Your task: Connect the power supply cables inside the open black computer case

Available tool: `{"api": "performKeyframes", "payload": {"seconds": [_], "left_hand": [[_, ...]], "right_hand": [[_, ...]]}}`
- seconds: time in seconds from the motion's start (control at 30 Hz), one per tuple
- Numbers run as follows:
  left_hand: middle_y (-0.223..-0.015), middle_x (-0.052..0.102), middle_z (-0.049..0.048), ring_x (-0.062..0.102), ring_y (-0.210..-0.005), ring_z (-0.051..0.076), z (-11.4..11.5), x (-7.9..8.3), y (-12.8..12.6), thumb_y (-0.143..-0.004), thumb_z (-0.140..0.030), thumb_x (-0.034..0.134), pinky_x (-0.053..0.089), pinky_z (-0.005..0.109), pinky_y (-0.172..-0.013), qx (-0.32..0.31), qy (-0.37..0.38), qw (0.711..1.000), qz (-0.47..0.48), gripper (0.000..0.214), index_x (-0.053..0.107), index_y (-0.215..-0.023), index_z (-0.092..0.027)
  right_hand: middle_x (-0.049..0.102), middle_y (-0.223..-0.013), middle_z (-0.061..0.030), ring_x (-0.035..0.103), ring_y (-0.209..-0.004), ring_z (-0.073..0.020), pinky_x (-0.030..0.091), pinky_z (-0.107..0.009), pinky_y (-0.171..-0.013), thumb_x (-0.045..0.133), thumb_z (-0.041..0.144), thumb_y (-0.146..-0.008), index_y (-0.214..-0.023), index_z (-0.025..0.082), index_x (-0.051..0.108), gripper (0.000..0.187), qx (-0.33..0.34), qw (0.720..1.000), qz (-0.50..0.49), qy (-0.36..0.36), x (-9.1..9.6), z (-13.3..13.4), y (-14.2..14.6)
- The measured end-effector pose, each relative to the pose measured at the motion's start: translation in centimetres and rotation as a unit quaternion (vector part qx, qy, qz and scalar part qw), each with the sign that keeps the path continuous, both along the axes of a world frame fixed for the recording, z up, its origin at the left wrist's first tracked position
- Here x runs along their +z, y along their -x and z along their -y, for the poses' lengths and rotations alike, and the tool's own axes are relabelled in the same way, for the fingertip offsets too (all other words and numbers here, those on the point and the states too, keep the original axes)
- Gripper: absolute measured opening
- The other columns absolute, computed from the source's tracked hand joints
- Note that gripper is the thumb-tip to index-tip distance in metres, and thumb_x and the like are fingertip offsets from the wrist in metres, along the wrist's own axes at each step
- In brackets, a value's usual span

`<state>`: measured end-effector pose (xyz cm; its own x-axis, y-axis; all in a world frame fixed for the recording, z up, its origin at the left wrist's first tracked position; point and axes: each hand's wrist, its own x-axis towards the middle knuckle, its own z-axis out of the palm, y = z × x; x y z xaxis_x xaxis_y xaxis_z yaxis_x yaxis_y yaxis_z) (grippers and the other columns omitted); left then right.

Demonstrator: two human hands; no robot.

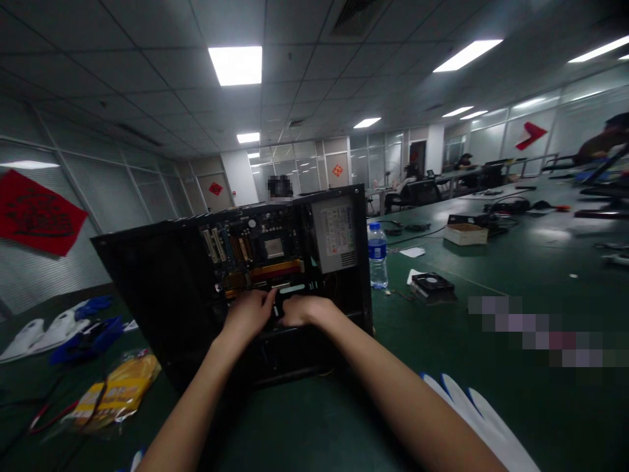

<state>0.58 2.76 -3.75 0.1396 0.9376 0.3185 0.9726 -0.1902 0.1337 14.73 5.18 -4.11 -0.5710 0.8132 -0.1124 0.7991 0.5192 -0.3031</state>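
Note:
An open black computer case (147, 288) lies on the green table, its motherboard (255, 252) and grey power supply (334, 233) exposed. Both my hands reach into its lower edge. My left hand (248, 313) has its fingers curled, the forefinger pointing up toward a pale slot part (292, 288). My right hand (304, 309) is closed beside it, fingers tucked in the shadow; what either hand grips is hidden.
A water bottle (377, 255) stands right of the case, a small black fan (432, 285) beyond it. A yellow packet (120, 390) and blue-white gloves (59, 328) lie left; another glove (484, 419) lies near right. A cardboard box (466, 234) and people sit farther off.

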Motion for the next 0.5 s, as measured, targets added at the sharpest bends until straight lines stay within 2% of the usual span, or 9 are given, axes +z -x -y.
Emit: {"api": "performKeyframes", "payload": {"seconds": [0.07, 0.13, 0.2, 0.27, 0.37, 0.5], "left_hand": [[-0.085, 0.075, 0.0122, 0.069, -0.082, 0.025, -0.1, 0.5, 0.5, -0.096, -0.048, 0.031, 0.047, 0.031, -0.074, -0.060, 0.016, 0.996, 0.059, 0.054, 0.073, -0.083, -0.017], [-0.096, 0.075, 0.0100, 0.069, -0.090, 0.024, 0.1, 1.5, 1.4, -0.095, -0.049, 0.035, 0.049, 0.032, -0.081, -0.132, 0.025, 0.984, 0.118, 0.047, 0.070, -0.097, -0.018], [-0.117, 0.071, 0.0101, 0.066, -0.105, 0.025, 0.7, 2.7, 2.5, -0.089, -0.050, 0.049, 0.049, 0.034, -0.091, -0.201, 0.031, 0.968, 0.150, 0.045, 0.063, -0.118, -0.019], [-0.134, 0.061, 0.0108, 0.060, -0.118, 0.026, 1.6, 4.0, 3.5, -0.079, -0.049, 0.065, 0.045, 0.036, -0.101, -0.246, 0.032, 0.957, 0.150, 0.065, 0.051, -0.135, -0.021], [-0.138, 0.059, 0.0099, 0.056, -0.125, 0.027, 2.9, 5.7, 4.3, -0.074, -0.050, 0.072, 0.042, 0.038, -0.106, -0.245, 0.001, 0.963, 0.114, 0.070, 0.054, -0.136, -0.023], [-0.129, 0.064, 0.0130, 0.060, -0.118, 0.032, 3.7, 7.0, 4.6, -0.074, -0.057, 0.068, 0.046, 0.039, -0.100, -0.160, -0.073, 0.979, 0.107, 0.067, 0.061, -0.128, -0.018]], "right_hand": [[0.072, -0.108, -0.0220, 0.070, -0.094, -0.0304, 0.049, -0.031, -0.068, 0.055, 0.025, -0.083, -0.110, 0.007, 0.072, 0.036, -0.015, 0.994, -0.066, -0.090, 0.2, 0.3, 0.0], [0.074, -0.100, -0.0183, 0.071, -0.087, -0.0264, 0.046, -0.029, -0.065, 0.052, 0.024, -0.085, -0.101, 0.011, 0.074, 0.030, -0.054, 0.972, -0.162, -0.160, 0.3, 0.2, 0.2], [0.075, -0.089, -0.0134, 0.069, -0.080, -0.0216, 0.042, -0.026, -0.063, 0.049, 0.029, -0.090, -0.088, 0.014, 0.074, 0.029, -0.087, 0.940, -0.272, -0.184, 0.4, -0.1, 0.4], [0.073, -0.079, -0.0087, 0.066, -0.072, -0.0170, 0.039, -0.024, -0.059, 0.044, 0.034, -0.094, -0.078, 0.015, 0.071, 0.037, -0.097, 0.897, -0.395, -0.172, 0.6, -0.5, 0.7], [0.064, -0.062, -0.0021, 0.057, -0.057, -0.0128, 0.034, -0.022, -0.053, 0.042, 0.042, -0.095, -0.067, 0.015, 0.062, 0.044, -0.082, 0.841, -0.524, -0.110, 1.1, -0.8, 1.0], [0.051, -0.051, 0.0028, 0.047, -0.048, -0.0105, 0.030, -0.023, -0.049, 0.048, 0.053, -0.091, -0.060, 0.016, 0.056, 0.049, -0.039, 0.813, -0.579, -0.042, 1.8, 0.0, 1.0]]}}
